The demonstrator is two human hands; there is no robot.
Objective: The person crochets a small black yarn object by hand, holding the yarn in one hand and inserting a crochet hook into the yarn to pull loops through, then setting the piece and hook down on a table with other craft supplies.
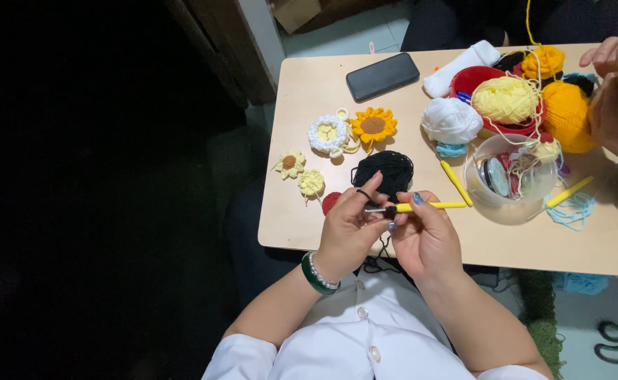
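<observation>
1. The right hand is closed around the yellow crochet hook, thumb and fingers pinching the handle near its dark front end; the handle runs out to the right of the hand.
2. The left hand is partly curled, with black yarn looped over the raised index finger; its thumb and fingers meet the tip of the crochet hook, which lies between the two hands.
3. The black yarn ball rests on the desk, just beyond both hands and touching neither palm.
4. Left of the black yarn ball lie a white crocheted flower, an orange sunflower and two small pale flowers.
5. Right of the black yarn ball stand a clear plastic tub, a white yarn ball and a red bowl holding yellow yarn.
6. A dark phone lies beyond the black yarn ball, well apart.
7. Another person's hand is at the far right edge of the desk.
</observation>
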